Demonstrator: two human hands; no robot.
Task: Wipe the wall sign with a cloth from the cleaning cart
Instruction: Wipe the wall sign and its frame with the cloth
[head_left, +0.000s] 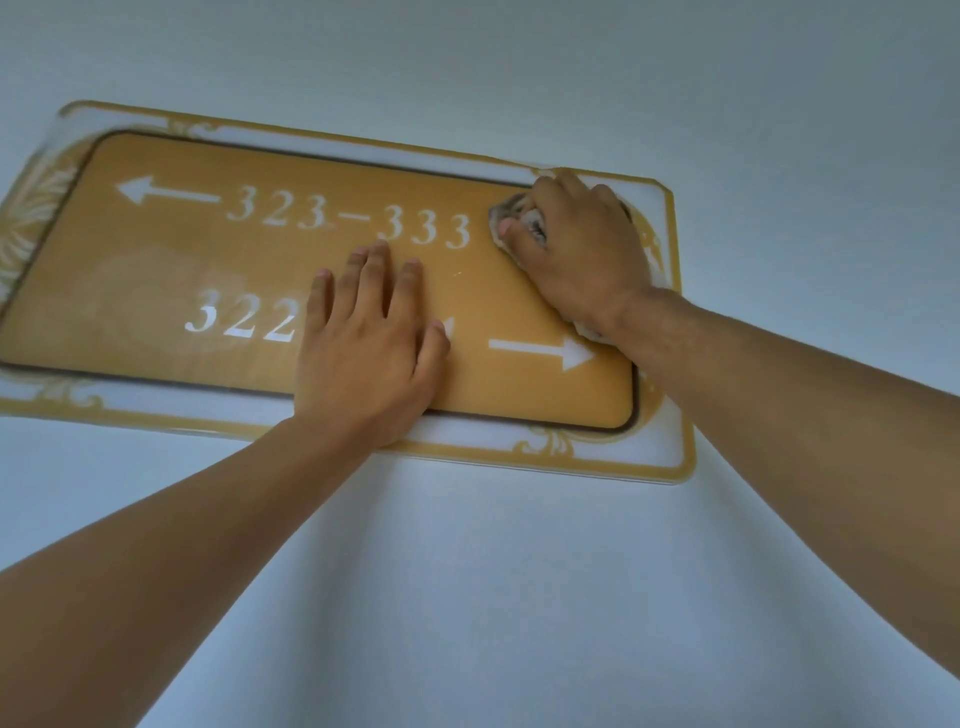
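Note:
A wide wall sign (208, 260) hangs above me, its yellow panel carrying white arrows and room numbers inside a white and gold ornate border. My left hand (366, 343) lies flat on the lower middle of the panel with straight fingers, covering part of the lower number. My right hand (576, 249) grips a bunched pale cloth (511, 210) and presses it against the panel's upper right corner. Most of the cloth is hidden under that hand; a bit of it shows below the wrist.
A plain pale wall (519, 597) surrounds the sign on all sides. The cleaning cart is out of view.

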